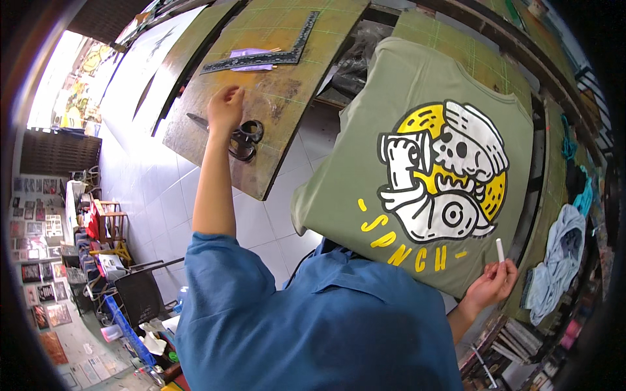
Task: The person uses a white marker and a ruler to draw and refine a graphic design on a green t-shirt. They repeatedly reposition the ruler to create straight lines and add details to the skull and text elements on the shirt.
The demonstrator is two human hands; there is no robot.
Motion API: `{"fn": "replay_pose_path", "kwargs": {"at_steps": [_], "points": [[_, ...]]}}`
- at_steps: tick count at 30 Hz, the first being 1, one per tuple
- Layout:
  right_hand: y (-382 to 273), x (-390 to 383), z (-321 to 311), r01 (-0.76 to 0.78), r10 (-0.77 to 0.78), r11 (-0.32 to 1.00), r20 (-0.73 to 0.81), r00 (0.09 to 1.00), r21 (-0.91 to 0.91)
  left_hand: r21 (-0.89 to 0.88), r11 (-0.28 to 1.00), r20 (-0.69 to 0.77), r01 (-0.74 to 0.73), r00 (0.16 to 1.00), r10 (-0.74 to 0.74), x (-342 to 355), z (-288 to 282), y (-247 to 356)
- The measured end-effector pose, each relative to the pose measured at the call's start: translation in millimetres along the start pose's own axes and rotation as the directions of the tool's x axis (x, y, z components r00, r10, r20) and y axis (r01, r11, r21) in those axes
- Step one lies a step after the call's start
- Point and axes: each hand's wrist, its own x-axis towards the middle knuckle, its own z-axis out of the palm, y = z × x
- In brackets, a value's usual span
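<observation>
My left hand (226,109) is over a worn wooden board, its fingers loosely bent and slightly apart, with nothing visible in them. Black-handled scissors (247,139) lie under that wrist, partly covered by my arm. Beyond the fingers rests a dark L-shaped ruler (291,57), across a small purple packet (253,66). At the lower right, my right hand (492,285) grips a slim white stick (500,250) pointing up; its exact kind is unclear. That hand is at the hem of a sage-green shirt (352,163), spread flat with a yellow, white and black skull-and-fish print.
The green-lined boards (430,32) stand apart with gaps between them. Pale blue cloth (557,260) hangs at the right. Left of me are a tiled floor (147,202), a black chair (140,296), a red-draped wooden stool (111,221) and crowded clutter.
</observation>
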Motion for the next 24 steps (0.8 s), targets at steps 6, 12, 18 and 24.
{"fn": "replay_pose_path", "kwargs": {"at_steps": [6, 12, 18, 24], "points": [[3.7, 6.3, -7.0, -0.017, 0.017, 1.0, 0.021, 1.0, 0.011, 0.088, 0.976, 0.086, -0.201, 0.977, 0.194, 35.8, 42.7, 42.0], [5.1, 0.0, -5.9, -0.019, 0.019, 1.0, 0.008, 1.0, -0.025, 0.185, 0.943, -0.07, -0.277, 0.953, 0.294, 105.1, 79.7, 26.9], [9.1, -3.7, -11.9, 0.053, -0.053, 0.991, 0.006, 0.999, -0.126, 0.397, 0.889, 0.434, -0.226, 0.9, 0.035, 162.6, 90.0, 38.4], [12.9, 0.3, -16.3, 0.185, -0.162, 0.886, 0.091, 0.983, -0.426, 0.431, 0.669, 0.55, -0.606, 0.764, 0.337, 196.7, 97.9, 4.2]]}}
